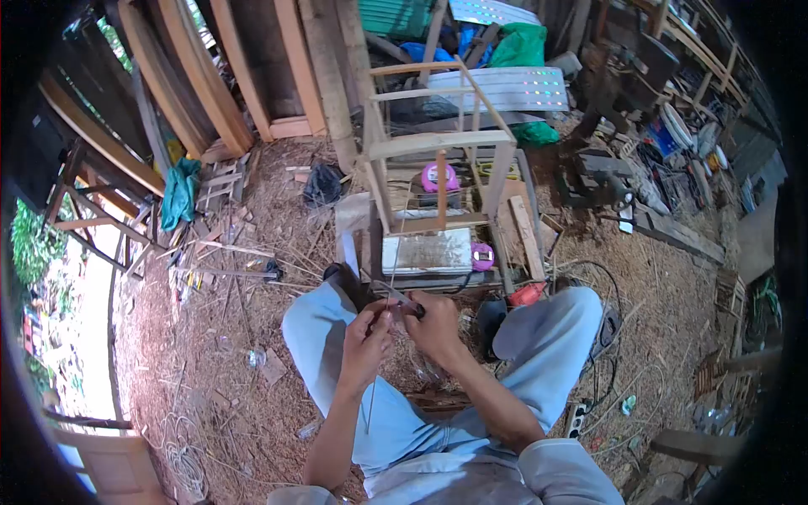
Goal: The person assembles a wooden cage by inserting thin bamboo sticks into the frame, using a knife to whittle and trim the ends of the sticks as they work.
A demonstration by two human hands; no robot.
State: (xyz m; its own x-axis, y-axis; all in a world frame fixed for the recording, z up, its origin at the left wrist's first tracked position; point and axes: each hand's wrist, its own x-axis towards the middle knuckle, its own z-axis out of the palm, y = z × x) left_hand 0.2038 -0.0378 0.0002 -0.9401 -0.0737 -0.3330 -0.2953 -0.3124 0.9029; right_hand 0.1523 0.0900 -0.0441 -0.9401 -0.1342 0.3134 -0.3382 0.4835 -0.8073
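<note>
The left knee (311, 318) and right knee (560, 324) bound the sides; between them a hand could pass forward until the white block (427, 252). Beyond, the wooden frame (442, 144) obstructs, with openings between its bars.

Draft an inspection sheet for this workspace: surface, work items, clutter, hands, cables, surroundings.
Surface: ground strewn with shavings.
Work items: thin strip; dark-handled blade; stained white slab ahead, pink round item beside it.
Clutter: wood scraps, dark plastic bag.
Hands: left hand closed on strip; right hand on blade's handle.
Cables: black cable looping by right knee; power strip at right.
Surroundings: wooden frame ahead; teal cloth hanging at left.
</note>
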